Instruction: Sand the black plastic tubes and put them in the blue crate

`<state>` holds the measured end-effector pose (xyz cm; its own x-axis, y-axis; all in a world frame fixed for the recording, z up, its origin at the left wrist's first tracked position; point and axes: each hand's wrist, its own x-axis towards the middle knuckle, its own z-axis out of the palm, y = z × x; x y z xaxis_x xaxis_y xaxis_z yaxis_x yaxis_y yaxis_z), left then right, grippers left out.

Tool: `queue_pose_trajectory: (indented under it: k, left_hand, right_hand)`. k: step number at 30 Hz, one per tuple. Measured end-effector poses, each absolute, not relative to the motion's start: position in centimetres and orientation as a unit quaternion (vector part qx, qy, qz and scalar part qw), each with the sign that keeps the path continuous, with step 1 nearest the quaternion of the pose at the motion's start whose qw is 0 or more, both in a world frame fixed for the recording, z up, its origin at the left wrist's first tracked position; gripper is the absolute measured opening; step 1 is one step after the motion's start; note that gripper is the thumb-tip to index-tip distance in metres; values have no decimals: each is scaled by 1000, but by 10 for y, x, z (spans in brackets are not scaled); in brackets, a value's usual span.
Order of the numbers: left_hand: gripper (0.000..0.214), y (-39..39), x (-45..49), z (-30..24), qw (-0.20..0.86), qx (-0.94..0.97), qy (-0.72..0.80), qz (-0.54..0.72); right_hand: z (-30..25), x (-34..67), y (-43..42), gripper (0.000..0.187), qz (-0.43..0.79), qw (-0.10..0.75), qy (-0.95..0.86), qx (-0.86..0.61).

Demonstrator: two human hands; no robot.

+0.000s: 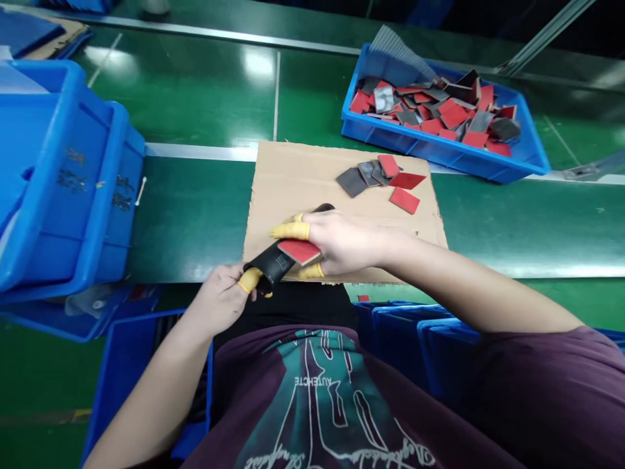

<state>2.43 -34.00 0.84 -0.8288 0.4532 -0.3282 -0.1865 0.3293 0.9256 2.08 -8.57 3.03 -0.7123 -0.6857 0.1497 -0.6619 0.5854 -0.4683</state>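
A black tube (274, 262) with small pale print slants over the near edge of a cardboard sheet (288, 176). My left hand (225, 294) grips its open near end, the thumb in a yellow finger cot reaching into the mouth. My right hand (336, 242), also wearing yellow finger cots, is closed around a red-faced square pad (299, 251) that lies against the tube's upper side. The tube's far end shows beyond my right knuckles. On the cardboard, several loose pads (404, 200) lie to the right, some red side up, others grey.
At the back right a blue bin (439, 146) holds many red and grey pads and a ribbed sheet. Stacked blue bins (107, 215) stand at left on the green table (195, 215). More blue bins (400, 316) sit below the near edge.
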Motion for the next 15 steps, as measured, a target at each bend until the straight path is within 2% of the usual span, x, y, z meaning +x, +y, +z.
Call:
queue_pose_trajectory:
  k: [2,4,6,8,10,12,15]
  left_hand:
    - [34,-347,14,19,264,160,780,544]
    - [47,-347,6,23,217,188,758,586]
    - [57,-340,3,21,108,152,722,666]
    - [59,-326,4,18,-18,128,732,669]
    - [71,-308,10,15,-112,160,810,553]
    - [80,-291,16,14,-139,196,889,391]
    - [61,-279,18,15,-69,203,948,236]
  right_hand:
    - [40,20,-96,56,-253,27,881,-398]
    - [49,17,-100,53,-283,-10,880,-381]
    - [56,13,-103,53,-361,-79,876,-309]
    - [59,10,-107,55,-470,-160,848,-184]
    - [58,9,-115,52,-585,-222,779,-46]
    - [50,12,-125,45,-696,-233,677,61]
    - [29,19,-128,49,-804,-169,549,153]
